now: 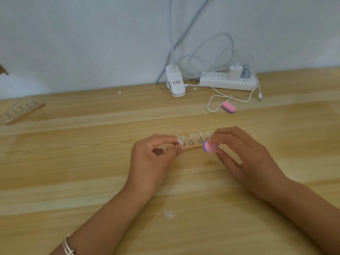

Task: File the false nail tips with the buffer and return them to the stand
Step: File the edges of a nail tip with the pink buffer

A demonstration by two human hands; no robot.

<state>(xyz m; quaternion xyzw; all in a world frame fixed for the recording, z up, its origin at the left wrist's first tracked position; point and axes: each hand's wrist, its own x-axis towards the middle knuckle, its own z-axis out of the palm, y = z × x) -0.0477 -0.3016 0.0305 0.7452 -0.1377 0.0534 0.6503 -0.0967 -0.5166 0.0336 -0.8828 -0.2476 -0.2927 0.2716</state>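
A small wooden stand with metal pegs lies mid-table, and several clear nail tips sit upright on its pegs. My left hand pinches a nail tip between thumb and fingers at the stand's left end. My right hand grips a pink and purple buffer at the stand's right end, close to the pegs. One loose clear nail tip lies on the table nearer to me, between my forearms.
A second pink and purple buffer lies further back beside a white cable. A clip lamp base and a power strip sit by the wall. Another peg stand rests at the far left.
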